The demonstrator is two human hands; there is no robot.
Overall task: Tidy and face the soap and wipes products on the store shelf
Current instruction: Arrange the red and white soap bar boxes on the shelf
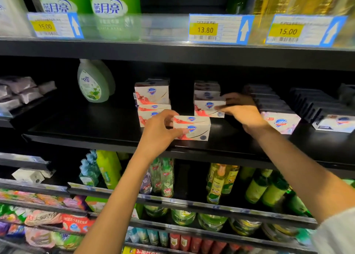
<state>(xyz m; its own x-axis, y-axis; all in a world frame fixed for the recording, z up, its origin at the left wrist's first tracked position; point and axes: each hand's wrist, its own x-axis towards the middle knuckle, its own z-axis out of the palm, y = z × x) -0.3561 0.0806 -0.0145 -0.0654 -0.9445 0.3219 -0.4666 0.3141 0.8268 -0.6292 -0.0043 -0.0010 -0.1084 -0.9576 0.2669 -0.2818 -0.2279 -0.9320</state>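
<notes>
On the middle shelf (80, 127), toward its left end, soft wipes packs (23, 92) lie in a loose pile; they would squash and slide under a grip. Next along stands a pale green pump bottle (93, 84), its label too blurred to read.

Near the shelf's middle sits a stack of red-and-white soap boxes (152, 96), each with a blue shield logo; the brand word inside is not legible. The left hand (159, 131) pinches the left end of one more soap box (192, 128), thumb on top and fingers curled below, close to the shelf's front edge. Such a carton looks light and stiff, with smooth printed faces that may slip, so a hold across its short ends seems surest, and corners would dent if squeezed.

The right hand (240, 109) grips the right end of a box in the second stack (208, 104), just behind.

Farther right lie a lilac-patterned box (280, 122) and a white box (334, 123), both carrying the shield, at the front of dark rows.

On the shelf above, green bottles (113, 0) read 蓝月亮, and the price tags (205, 30) read 15.00, 13.80 and 15.00.
</notes>
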